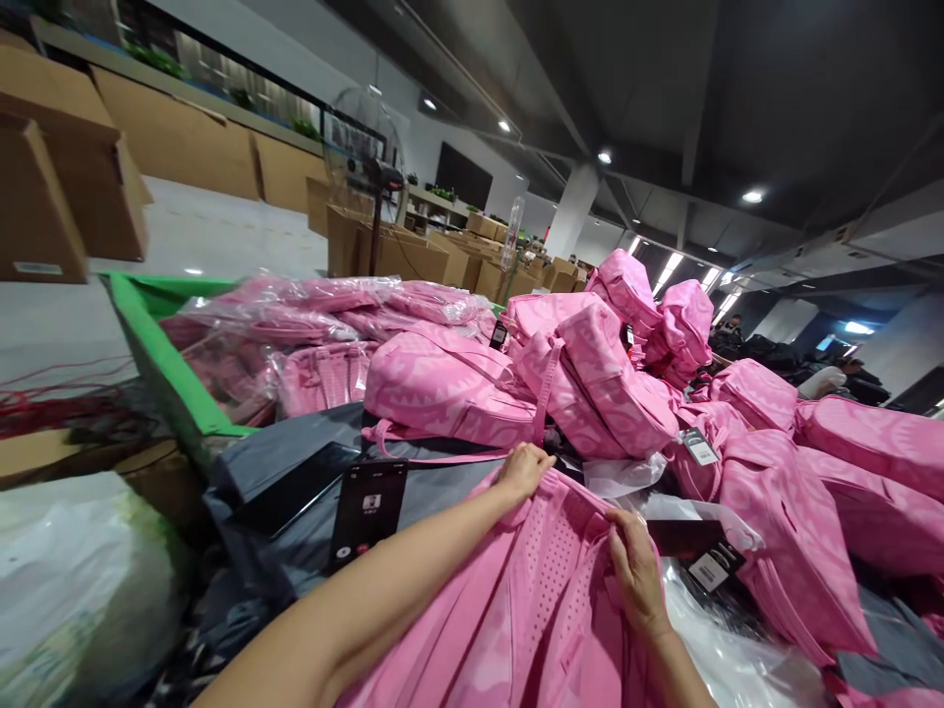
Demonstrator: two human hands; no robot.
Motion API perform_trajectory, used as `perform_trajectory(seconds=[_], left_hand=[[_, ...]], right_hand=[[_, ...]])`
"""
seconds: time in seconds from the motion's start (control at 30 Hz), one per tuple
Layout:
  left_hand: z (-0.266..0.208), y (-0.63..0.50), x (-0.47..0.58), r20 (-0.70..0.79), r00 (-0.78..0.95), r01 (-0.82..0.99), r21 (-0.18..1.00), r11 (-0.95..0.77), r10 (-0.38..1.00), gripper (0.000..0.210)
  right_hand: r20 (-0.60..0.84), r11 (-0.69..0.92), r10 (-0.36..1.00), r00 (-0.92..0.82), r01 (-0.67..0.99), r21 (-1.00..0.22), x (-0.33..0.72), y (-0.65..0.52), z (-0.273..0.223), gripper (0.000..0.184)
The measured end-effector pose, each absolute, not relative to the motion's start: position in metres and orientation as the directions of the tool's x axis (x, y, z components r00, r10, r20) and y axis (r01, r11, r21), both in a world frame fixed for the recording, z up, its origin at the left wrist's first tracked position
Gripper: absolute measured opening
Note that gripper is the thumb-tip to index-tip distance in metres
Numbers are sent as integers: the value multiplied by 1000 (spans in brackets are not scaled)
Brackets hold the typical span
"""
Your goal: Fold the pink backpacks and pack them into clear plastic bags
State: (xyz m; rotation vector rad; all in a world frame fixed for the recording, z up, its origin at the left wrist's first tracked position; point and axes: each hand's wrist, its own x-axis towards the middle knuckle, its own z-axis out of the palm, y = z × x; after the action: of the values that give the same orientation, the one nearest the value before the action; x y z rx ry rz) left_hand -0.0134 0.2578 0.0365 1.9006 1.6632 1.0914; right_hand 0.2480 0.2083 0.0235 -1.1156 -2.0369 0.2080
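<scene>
A pink backpack (516,600) lies in front of me, its perforated back panel and straps facing up. My left hand (525,470) grips its far edge near the top, fingers curled over the fabric. On the right side of the same edge, my right hand (635,570) has its thumb and fingers closed on the fabric. Just beyond my hands sits another pink backpack (449,383), and an upright one (605,383) leans beside it. A black hang tag (715,565) with a white label lies to the right of my right hand.
A phone (369,511) with a lit screen rests on grey cloth (295,442) at left. Behind it, a green bin (166,383) holds pink bags in clear plastic. More pink backpacks (782,531) pile up at right. A fan (376,177) and cardboard boxes (402,251) stand farther back.
</scene>
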Motion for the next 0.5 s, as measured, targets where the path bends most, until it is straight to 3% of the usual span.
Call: perform_trajectory(seconds=[0.1,0.2,0.27,0.4,0.5], left_hand=[[38,231,-6,398,134,648,658,-384,907,38],[35,205,0,475,197,669,574,-472,858,15],[27,190,4,503,205,702,522,-484,840,20],[0,161,10,496,279,739,437,-514,822,32],[-20,148,6,446,367,719,420,-553,816,30]], right_hand=[[583,613,748,-317,668,-423,261,200,16,42],[636,632,687,-352,722,-283,277,192,2,44],[660,638,642,-391,750,-176,287,187,-9,45],[688,629,537,-487,775,57,301,162,-31,46],[676,613,538,-504,784,96,301,137,-38,41]])
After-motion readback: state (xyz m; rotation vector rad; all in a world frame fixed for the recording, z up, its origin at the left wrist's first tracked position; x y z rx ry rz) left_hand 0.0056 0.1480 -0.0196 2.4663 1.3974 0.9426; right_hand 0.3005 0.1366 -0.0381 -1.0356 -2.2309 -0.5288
